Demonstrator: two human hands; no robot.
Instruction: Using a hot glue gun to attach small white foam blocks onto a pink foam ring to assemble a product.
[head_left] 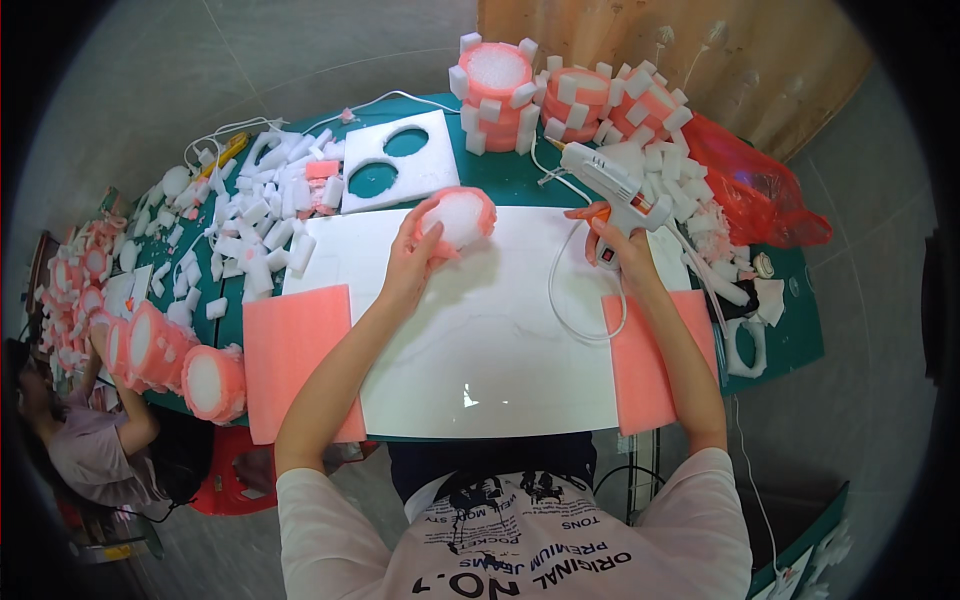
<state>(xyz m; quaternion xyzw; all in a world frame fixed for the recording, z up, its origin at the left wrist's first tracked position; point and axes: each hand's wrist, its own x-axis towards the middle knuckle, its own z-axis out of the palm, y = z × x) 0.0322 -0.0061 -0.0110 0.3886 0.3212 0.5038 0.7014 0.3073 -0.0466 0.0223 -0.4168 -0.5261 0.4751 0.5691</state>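
My left hand (412, 258) is closed round a short foam cylinder (460, 218), white on its round face with a pink foam rim, raised over the white board (480, 350). In my right hand (622, 250) is a white hot glue gun (612, 186), its handle in my fist and a finger near the orange trigger. The gun's nozzle points up and left, apart from the cylinder. Its white cord hangs in a loop above the board. Pink foam sheets lie under each forearm, one on the left (298, 355) and one on the right (665, 350).
White foam pieces (270, 220) heap at the left, near a foam slab with two holes (420, 140). Finished-looking pink cylinders with white blocks (497, 100) stand at the back, beside a red plastic bag (760, 185). Another person (100, 440) sits at far left, near more pink cylinders (213, 382).
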